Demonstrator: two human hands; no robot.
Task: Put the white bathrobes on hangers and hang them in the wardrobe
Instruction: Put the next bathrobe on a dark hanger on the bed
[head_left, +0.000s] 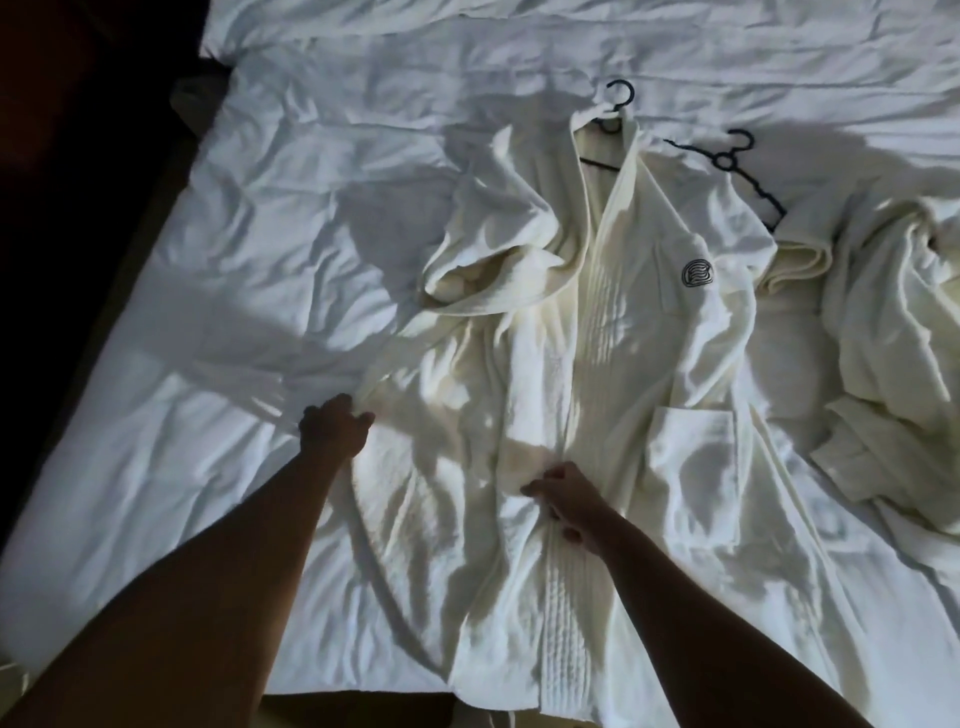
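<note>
A white bathrobe with a dark round emblem on its chest lies spread on the bed. A black hanger sits inside its collar, hook pointing to the far side. My left hand grips the robe's left edge. My right hand pinches the ribbed front band near the waist. A second black hanger lies loose on the sheet to the right of the collar. A second white bathrobe lies crumpled at the right edge.
The bed with a wrinkled white sheet fills the view. Its left edge drops to a dark floor. Another strip of dark floor shows below the bed's near edge.
</note>
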